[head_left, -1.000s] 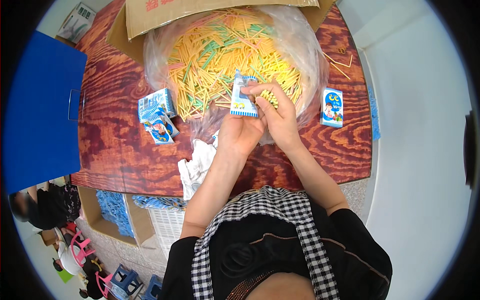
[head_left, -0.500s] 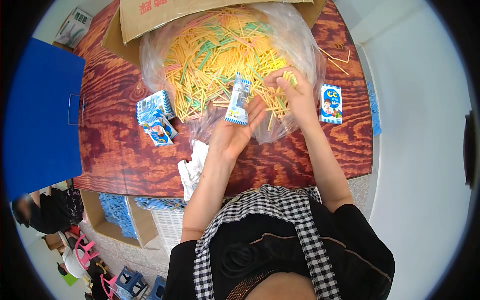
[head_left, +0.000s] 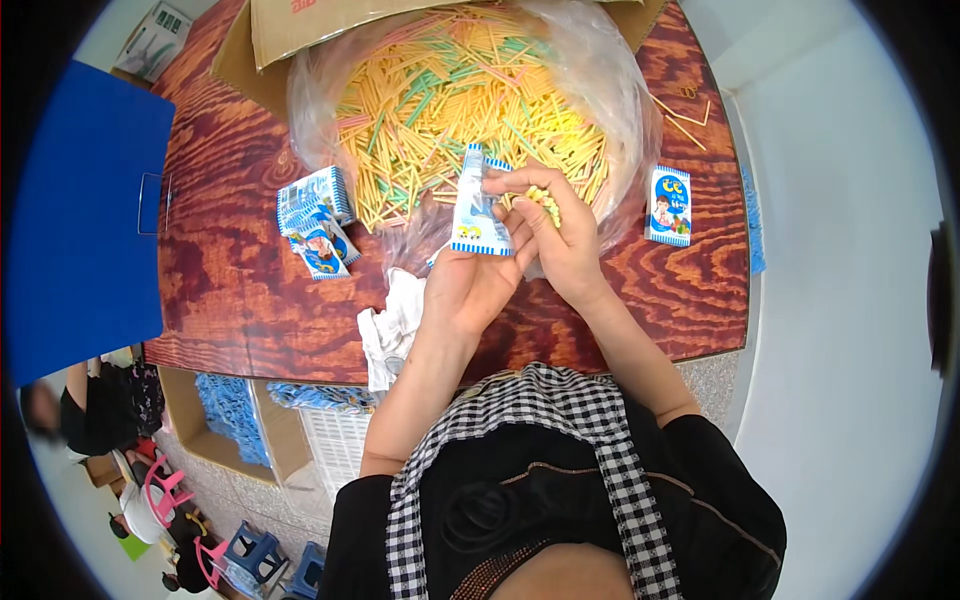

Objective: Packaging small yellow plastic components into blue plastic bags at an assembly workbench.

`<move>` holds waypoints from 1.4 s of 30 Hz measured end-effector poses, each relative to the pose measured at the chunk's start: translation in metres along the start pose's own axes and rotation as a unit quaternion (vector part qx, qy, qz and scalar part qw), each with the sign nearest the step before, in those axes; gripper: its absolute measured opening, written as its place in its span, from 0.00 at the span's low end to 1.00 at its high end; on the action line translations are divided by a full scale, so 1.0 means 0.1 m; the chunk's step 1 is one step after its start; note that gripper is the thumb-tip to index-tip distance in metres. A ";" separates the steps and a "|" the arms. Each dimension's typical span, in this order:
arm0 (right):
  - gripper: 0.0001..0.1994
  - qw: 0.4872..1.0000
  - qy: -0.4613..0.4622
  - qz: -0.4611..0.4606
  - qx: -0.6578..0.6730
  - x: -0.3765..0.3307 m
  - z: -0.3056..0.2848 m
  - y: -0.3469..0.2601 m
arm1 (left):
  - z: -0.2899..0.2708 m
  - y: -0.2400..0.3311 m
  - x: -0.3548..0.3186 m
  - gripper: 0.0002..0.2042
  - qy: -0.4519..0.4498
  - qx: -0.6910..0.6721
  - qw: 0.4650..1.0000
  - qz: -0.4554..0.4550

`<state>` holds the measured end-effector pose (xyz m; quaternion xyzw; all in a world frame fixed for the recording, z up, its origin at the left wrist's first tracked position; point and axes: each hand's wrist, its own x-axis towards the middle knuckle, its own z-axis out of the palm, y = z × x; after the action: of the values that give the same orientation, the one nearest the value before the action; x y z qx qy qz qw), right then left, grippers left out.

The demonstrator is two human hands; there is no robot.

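Observation:
Palm up, my left hand [head_left: 465, 290] holds a small blue-and-white snack packet [head_left: 482, 228] that leans upright against its fingers. My right hand [head_left: 572, 250] is closed round a short bundle of pale yellow snack sticks [head_left: 545, 203], whose ends point up. Its fingertips meet the packet's right edge, and the bundle is beside the packet's opening area; whether any stick is inside cannot be seen. Just beyond both hands lies a large heap of yellow, green and pink sticks [head_left: 440, 120] in a clear plastic bag [head_left: 628, 110].
An open cardboard box [head_left: 340, 25] stands round the bag. Several similar packets [head_left: 315, 205] are piled at left, one packet [head_left: 670, 207] lies at right, near loose sticks [head_left: 685, 133]. A white cloth [head_left: 388, 330] lies by my left forearm. People and stools [head_left: 255, 555] are at lower left.
My right hand has come down and left from over the heap, bringing the sticks to the packet. My left hand has stayed nearly in place, with the packet now turned more upright.

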<state>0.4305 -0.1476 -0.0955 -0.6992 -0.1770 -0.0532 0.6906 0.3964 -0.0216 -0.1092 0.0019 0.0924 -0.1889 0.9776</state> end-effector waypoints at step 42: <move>0.08 0.995 -0.094 0.016 0.038 -0.12 0.11 -0.03 | -0.34 0.60 -0.69 0.06 0.166 0.525 0.777 0.305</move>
<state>0.4168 -0.1384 -0.0968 -0.6772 -0.2316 0.0311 0.6977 0.3491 0.0608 -0.1316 0.5742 0.1348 0.1033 0.8009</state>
